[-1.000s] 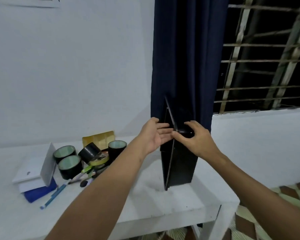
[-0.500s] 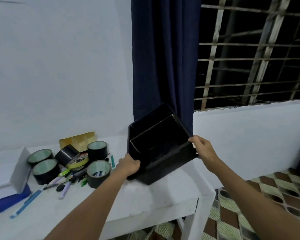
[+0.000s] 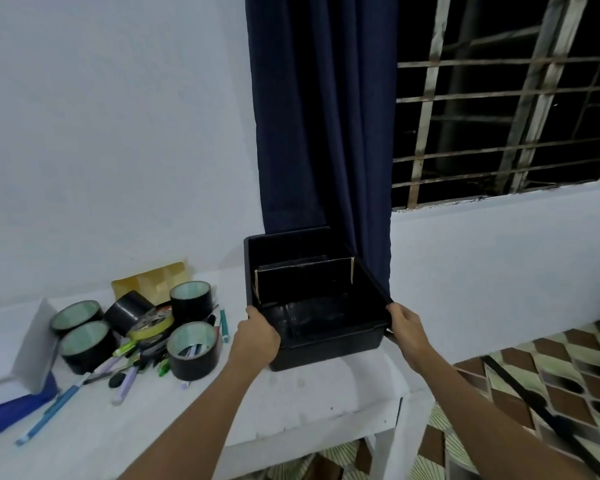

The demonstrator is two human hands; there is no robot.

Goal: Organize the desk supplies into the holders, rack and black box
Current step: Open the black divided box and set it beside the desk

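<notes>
The black box [image 3: 329,348] stands open side up at the right end of the white desk [image 3: 291,407], with a cardboard divider [image 3: 303,277] inside. My left hand [image 3: 257,336] grips its near left corner and my right hand [image 3: 407,327] grips its near right corner. To the left lie several black tape rolls [image 3: 192,351], a yellow tape roll [image 3: 151,327], and a heap of pens and markers [image 3: 129,372]. A yellow holder [image 3: 153,284] stands behind the rolls against the wall.
A white box [image 3: 18,358] on a blue cloth [image 3: 14,408] sits at the far left. A dark blue curtain [image 3: 323,133] hangs just behind the black box. The desk's right edge is near my right wrist; patterned floor [image 3: 534,393] lies beyond.
The black box went from standing on edge to tilted, then flat on the desk with its opening up. Both hands shifted from its top to its near corners.
</notes>
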